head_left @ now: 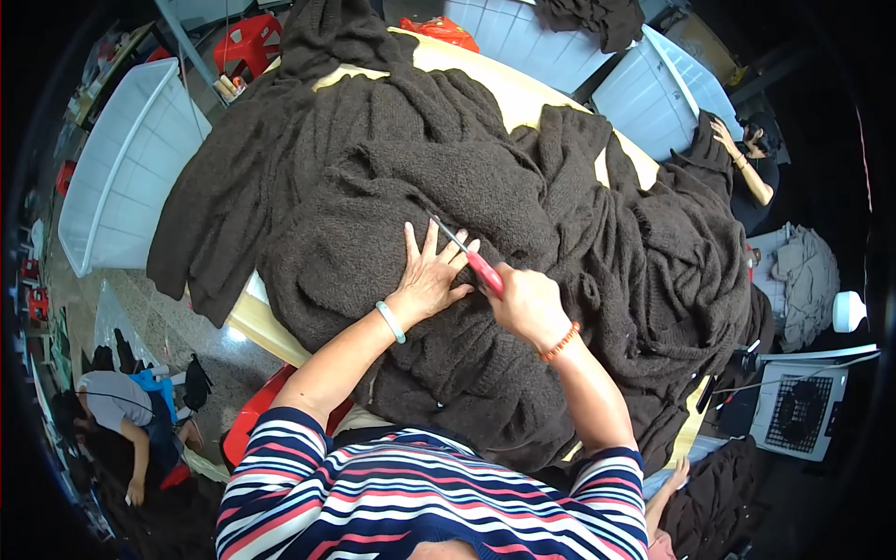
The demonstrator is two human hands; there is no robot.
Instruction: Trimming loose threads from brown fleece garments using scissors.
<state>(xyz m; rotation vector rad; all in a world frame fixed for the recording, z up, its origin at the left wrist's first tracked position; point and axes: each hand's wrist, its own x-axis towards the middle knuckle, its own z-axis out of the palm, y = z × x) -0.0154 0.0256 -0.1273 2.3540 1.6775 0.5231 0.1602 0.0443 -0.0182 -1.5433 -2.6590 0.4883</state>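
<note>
A heap of dark brown knitted fabric (448,177) lies before me in thick folds, with a sleeve-like piece hanging over the left table edge. My left hand (431,280) rests palm down on the knit, fingers spread. In my right hand (530,308) is a slim tool with a red handle (485,274) and a thin metal shaft. The shaft points up and left, passing over the fingers of my left hand. Its tip meets the fabric just beyond them, and I cannot make out the tip's shape.
The pale yellow table (266,327) shows around the heap. White plastic bins stand at the left (131,159) and far right (658,93). One person (754,168) handles dark fabric at the right; another (117,411) bends low at the left. A red stool (247,45) stands behind.
</note>
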